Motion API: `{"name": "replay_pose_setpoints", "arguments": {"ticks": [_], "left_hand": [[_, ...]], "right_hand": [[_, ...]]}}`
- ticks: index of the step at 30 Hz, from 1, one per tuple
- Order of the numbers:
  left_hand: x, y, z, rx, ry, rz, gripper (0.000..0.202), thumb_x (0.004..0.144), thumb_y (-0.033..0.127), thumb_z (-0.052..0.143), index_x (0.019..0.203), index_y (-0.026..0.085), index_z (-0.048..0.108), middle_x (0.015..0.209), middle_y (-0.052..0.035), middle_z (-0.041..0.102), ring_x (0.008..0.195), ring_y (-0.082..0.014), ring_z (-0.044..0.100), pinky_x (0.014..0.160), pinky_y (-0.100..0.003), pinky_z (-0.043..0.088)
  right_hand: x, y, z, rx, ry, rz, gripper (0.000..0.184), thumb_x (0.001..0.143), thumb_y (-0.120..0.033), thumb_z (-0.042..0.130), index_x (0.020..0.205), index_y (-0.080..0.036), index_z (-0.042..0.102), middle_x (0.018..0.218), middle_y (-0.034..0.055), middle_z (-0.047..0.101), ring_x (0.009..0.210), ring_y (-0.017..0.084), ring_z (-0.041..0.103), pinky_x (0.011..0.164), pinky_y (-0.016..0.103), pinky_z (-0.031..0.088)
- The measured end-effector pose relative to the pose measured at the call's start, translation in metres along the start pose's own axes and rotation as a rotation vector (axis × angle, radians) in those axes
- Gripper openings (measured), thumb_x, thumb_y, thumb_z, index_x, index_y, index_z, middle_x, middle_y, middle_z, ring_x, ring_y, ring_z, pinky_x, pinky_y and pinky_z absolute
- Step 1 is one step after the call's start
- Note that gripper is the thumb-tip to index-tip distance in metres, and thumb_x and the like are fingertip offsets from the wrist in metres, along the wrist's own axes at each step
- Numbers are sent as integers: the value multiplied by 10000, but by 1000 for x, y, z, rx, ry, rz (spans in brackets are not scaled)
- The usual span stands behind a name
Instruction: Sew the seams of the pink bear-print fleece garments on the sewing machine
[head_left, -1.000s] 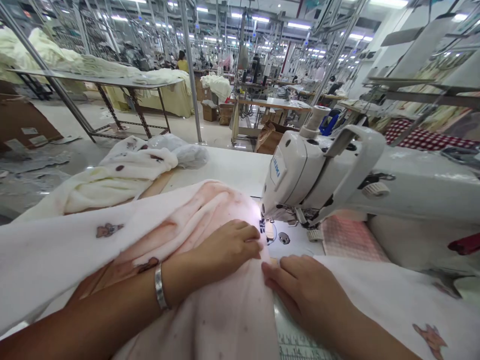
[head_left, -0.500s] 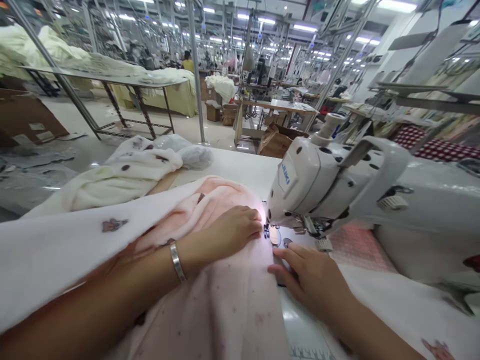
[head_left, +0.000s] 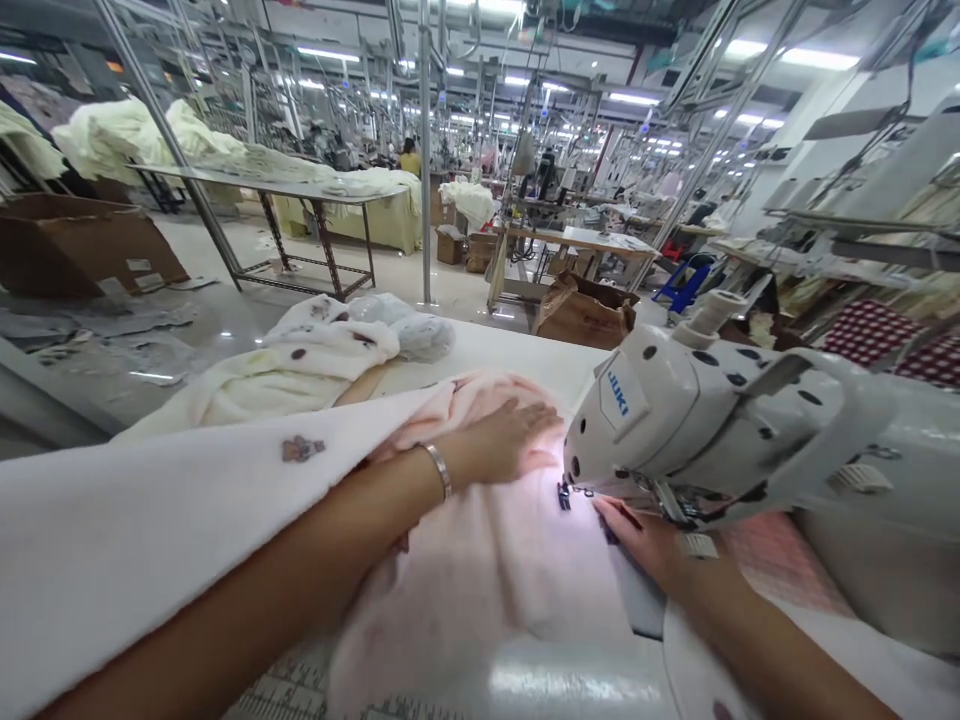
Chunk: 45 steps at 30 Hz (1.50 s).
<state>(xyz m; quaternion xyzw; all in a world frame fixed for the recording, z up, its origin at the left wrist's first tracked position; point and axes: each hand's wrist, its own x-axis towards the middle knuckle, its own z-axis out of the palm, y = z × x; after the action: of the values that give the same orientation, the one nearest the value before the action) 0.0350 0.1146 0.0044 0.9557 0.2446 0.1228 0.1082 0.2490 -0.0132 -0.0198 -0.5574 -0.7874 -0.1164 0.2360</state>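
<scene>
Left hand (head_left: 517,440) palm down on pink cloth (head_left: 465,570), fingers extended, slightly spread, resting rather than gripping; right hand (head_left: 649,540) partly hidden beneath machine (head_left: 645,400), fingers reaching to cloth's right edge, cannot tell if pinching it; cloth lies under presser foot (head_left: 564,495), spreading toward counter's (head_left: 510,347) near edge; ruler marks (head_left: 289,690) by near edge; machine along right side; bundle (head_left: 322,355) and plastic bag (head_left: 416,328) near far left corner; carton (head_left: 585,310) beyond far edge.

Blue "JUKI" lettering (head_left: 617,394) on the white sewing machine (head_left: 667,400) (print (head_left: 602,321) on the cardboard box (head_left: 566,308) illegible)
</scene>
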Motion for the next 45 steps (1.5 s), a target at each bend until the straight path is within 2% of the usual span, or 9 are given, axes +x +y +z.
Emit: {"name": "replay_pose_setpoints", "arguments": {"ticks": [3,7,11,18,22,26,30,35,45], "left_hand": [[-3,6,-12,26,31,-56,330,882,297,484,1158,116,476,1295,-148,449,1223,-269,362,996,-433,289],[-49,61,-17,-14,43,-70,345,809,475,550,937,155,552,973,-93,547,925,-266,482,797,-415,413],[-85,90,-12,-27,-9,-13,104,774,236,573,797,144,532,870,-71,532,834,-220,476,786,-382,415],[-85,83,-2,-250,140,-99,179,828,166,464,667,150,540,712,-37,522,704,-155,492,636,-271,421],[-90,85,4,-84,103,-14,156,833,128,457,716,148,558,745,-38,548,752,-171,501,847,-370,420],[-97,87,5,24,51,53,105,808,101,478,760,158,553,831,-31,566,802,-166,520,1047,-454,256],[-98,92,1,-14,54,3,193,897,264,416,842,155,566,1003,-75,579,998,-223,510,1058,-495,230],[-87,88,8,-37,49,-54,242,877,211,383,1063,109,499,1326,-153,423,1248,-273,353,1069,-483,234],[-62,75,22,-24,92,-48,209,840,164,388,985,91,519,1220,-168,506,1199,-280,419,1057,-462,270]], "right_hand": [[-3,-6,-8,-5,-5,-28,236,895,-295,429,867,-239,657,820,58,697,764,244,655,639,372,498],[-9,-40,-26,128,-103,-247,192,871,-184,463,994,-179,609,878,86,658,783,204,614,620,325,491],[-10,-59,-32,287,-166,-319,189,866,-124,455,973,-174,603,882,66,633,808,177,569,682,334,453],[-6,-65,-32,255,-223,-227,148,839,-141,450,915,-178,571,758,23,598,713,168,533,667,336,360],[-4,-75,-25,227,-118,-263,100,860,-147,474,826,-168,566,690,9,584,642,147,509,638,310,327],[-4,-80,-17,206,-51,-344,156,848,-95,466,777,-159,589,659,18,568,625,144,466,594,287,307],[-6,-82,-18,178,-156,-313,197,846,-102,433,731,-155,583,677,39,530,641,163,415,581,298,313],[-4,-73,-23,228,-302,-233,176,879,-155,421,783,-161,568,742,49,529,701,179,436,636,332,358],[-6,-53,-21,248,-402,-189,154,890,-209,418,942,-181,560,795,59,520,736,211,455,611,337,382]]}}
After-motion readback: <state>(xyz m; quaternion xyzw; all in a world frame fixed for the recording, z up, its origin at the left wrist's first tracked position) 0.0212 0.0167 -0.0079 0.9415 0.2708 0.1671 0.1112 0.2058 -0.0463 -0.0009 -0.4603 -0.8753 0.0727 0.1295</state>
